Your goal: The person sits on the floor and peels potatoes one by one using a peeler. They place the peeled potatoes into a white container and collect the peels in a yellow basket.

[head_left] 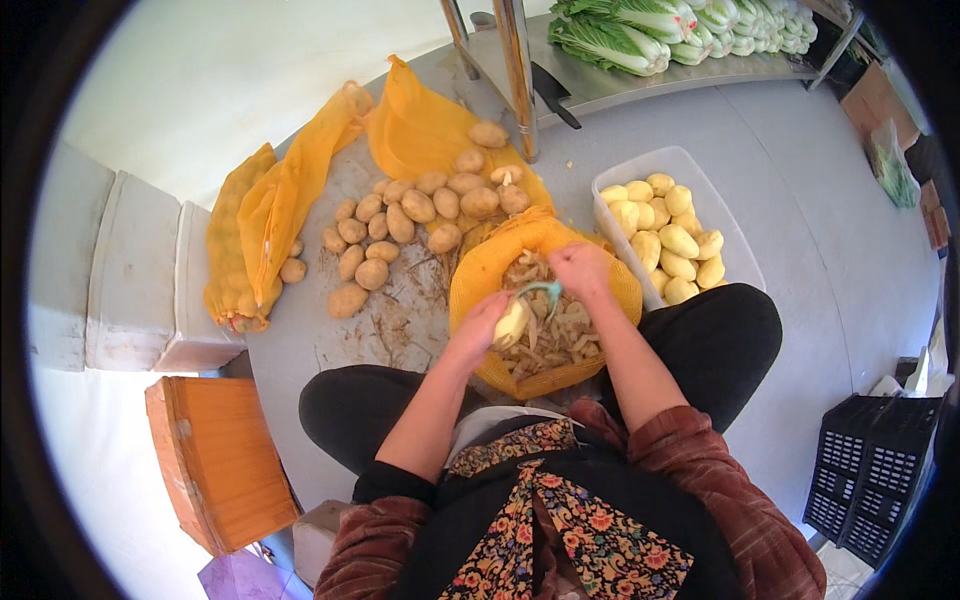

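My left hand (486, 322) is closed around a pale, mostly peeled potato (511, 325). In my right hand (581, 270) is a light green peeler (541, 289), whose head reaches over toward the potato; I cannot tell if its blade touches. Both hands are above a yellow mesh sack (478, 283) spread open between my knees. Curled potato peelings (560, 335) fill its middle. Unpeeled brown potatoes (418, 206) lie in a loose heap on the floor, beyond the sack and to the left. Peeled yellow potatoes (678, 238) are in a clear plastic bin (738, 237) to the right.
A filled yellow mesh bag (240, 240) leans at the left by white boxes (135, 270). An orange-brown box (228, 460) stands nearer. Chinese cabbages (690, 30) lie on a metal shelf (610, 85) with a black-handled knife (553, 92) at its edge. Black crates (870, 470) stand at right.
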Available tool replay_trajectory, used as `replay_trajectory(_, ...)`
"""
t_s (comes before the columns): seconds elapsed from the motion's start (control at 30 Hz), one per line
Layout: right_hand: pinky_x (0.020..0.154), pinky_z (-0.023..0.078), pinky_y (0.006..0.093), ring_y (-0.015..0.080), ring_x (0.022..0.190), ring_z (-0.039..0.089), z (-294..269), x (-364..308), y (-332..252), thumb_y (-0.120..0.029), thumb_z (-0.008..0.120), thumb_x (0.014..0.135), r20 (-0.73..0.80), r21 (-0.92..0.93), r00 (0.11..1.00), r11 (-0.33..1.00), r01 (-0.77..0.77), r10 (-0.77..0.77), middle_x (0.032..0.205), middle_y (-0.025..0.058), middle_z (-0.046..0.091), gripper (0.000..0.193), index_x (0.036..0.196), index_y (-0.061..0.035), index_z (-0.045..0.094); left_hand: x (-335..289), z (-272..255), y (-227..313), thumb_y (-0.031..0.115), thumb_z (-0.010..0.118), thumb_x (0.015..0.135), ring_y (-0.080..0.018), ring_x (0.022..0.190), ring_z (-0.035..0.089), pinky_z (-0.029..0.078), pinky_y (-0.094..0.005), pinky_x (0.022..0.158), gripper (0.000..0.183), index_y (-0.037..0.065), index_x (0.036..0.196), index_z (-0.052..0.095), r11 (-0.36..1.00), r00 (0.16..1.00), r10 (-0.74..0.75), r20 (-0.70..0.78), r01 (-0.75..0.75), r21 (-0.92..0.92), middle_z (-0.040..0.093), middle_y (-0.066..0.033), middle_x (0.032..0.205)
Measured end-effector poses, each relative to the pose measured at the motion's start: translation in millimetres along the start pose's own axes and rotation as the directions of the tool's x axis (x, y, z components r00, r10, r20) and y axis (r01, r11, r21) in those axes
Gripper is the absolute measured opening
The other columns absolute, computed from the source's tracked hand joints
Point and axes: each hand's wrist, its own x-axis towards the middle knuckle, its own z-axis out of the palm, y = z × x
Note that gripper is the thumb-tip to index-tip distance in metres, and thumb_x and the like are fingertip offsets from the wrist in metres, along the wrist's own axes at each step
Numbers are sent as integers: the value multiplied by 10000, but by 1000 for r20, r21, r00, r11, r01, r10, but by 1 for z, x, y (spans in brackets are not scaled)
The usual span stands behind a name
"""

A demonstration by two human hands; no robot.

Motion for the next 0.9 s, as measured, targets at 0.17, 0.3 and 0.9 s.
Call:
replay_trajectory(0.17, 583, 444, 361, 290, 640, 556, -7, 9, 16, -317, 452, 709, -156, -59, 967, 976, -211, 200, 694, 121, 578, 316, 617, -53, 601, -6, -2, 7, 291, 360, 858, -137, 815, 532, 450, -273, 638, 336, 52, 1067, 470, 997, 999, -45, 27, 46, -68, 541, -65, 945)
replay_trajectory(0.3, 562, 438, 373, 289, 629, 551, 1, 1, 11, -312, 472, 703, -128, -10, 991, 1000, 27, -28, 676, 112, 575, 318, 581, -45, 593, -5, -4, 10, 322, 410, 838, -184, 808, 548, 466, -316, 608, 348, 64, 1064, 466, 946, 978, -209, -22, 196, -259, 544, -91, 958)
replay_trajectory(0.9, 562, 435, 363, 280, 604, 541, 9, -14, -15, -295, 475, 709, -50, 56, 954, 952, 300, -297, 616, 121, 558, 304, 576, -48, 593, 7, -7, -8, 269, 447, 829, -163, 809, 543, 456, -292, 653, 304, 40, 1023, 492, 957, 991, -67, -116, 31, -289, 551, -80, 935)
